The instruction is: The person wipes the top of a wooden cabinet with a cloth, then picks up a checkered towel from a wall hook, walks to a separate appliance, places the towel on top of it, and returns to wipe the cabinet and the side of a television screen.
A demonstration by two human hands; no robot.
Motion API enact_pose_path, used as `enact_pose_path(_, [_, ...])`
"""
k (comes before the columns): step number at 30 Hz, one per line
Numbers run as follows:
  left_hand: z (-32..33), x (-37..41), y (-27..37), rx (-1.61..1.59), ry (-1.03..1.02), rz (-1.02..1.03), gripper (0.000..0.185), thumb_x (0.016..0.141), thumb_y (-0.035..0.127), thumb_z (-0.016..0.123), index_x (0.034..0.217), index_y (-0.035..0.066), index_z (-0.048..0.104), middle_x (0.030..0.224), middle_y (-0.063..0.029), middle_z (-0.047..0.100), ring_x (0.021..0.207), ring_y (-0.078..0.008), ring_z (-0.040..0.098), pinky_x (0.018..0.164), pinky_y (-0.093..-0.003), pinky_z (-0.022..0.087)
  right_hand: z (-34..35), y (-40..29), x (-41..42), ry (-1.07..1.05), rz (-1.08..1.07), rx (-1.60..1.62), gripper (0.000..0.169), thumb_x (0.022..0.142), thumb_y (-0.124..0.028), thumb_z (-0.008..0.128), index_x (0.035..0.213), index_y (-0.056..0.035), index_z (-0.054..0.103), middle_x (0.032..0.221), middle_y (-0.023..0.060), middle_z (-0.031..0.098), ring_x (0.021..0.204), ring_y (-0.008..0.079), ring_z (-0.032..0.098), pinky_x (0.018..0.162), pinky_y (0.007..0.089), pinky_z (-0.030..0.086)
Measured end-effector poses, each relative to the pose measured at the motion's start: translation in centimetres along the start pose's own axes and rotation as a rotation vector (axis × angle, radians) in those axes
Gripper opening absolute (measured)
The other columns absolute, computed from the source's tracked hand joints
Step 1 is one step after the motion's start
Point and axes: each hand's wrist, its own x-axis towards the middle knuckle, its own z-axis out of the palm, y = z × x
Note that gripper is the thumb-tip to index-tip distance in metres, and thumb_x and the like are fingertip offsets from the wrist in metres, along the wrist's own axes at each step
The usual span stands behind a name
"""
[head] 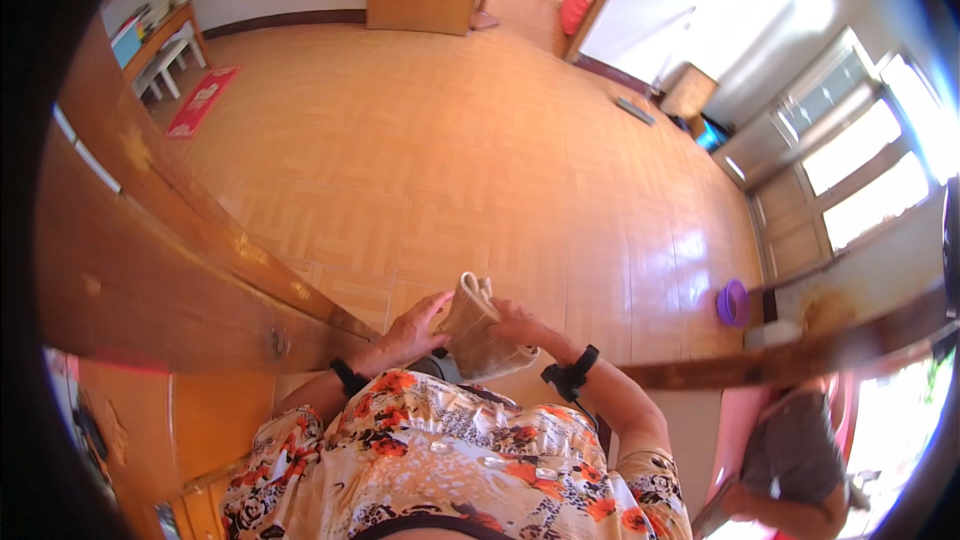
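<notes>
A folded beige-brown cloth [474, 334] is held up in front of my body, with a rolled fold at its top. My right hand [519, 322] grips its right side, the fingers lying across the front. At the cloth's left edge is my left hand [412, 331], its fingers apart and curved towards the fabric. Whether those fingertips touch the cloth I cannot tell. Each wrist wears a black strap. Below the hands is my flowered top [450, 457].
I stand at a wooden door frame [225, 247]. Beyond lies a wood-patterned floor [450, 150], with a red mat [202, 101] at left. A purple basin [733, 304] sits at right. An open doorway [525, 0] is ahead. Another person's dark shorts [795, 442] show at lower right.
</notes>
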Motion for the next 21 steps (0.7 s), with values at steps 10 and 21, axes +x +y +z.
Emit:
enact_pose_path(10, [-20.4, -13.1, -16.9, 0.515, 0.116, 0.165, 0.085, 0.066, 0.028, 0.077, 0.136, 0.009, 0.033, 0.139, -0.0199, 0.033, 0.130, -0.0377, 0.033, 0.100, -0.0541, 0.030, 12.5, -24.7, 22.0, -0.422, -0.288, -0.370, 0.036, 0.074, -0.019, 0.063, 0.106, -0.0028, 0.056, 0.089, 0.0227, 0.064, 0.082, 0.0370, 0.063, 0.072, 0.0425, 0.050])
enact_pose_path(21, [-26.3, -17.3, -23.9, 0.293, 0.046, 0.048, 0.061, 0.076, 0.030, 0.070, 0.126, 0.006, 0.045, 0.090, -0.0158, 0.063, 0.083, -0.0323, 0.062, 0.080, -0.0420, 0.043, 18.3, -30.0, 29.1, -0.552, -0.454, -0.449, 0.036, 0.080, -0.036, 0.059, 0.100, -0.0054, 0.059, 0.090, 0.0201, 0.064, 0.087, 0.0357, 0.063, 0.075, 0.0427, 0.050])
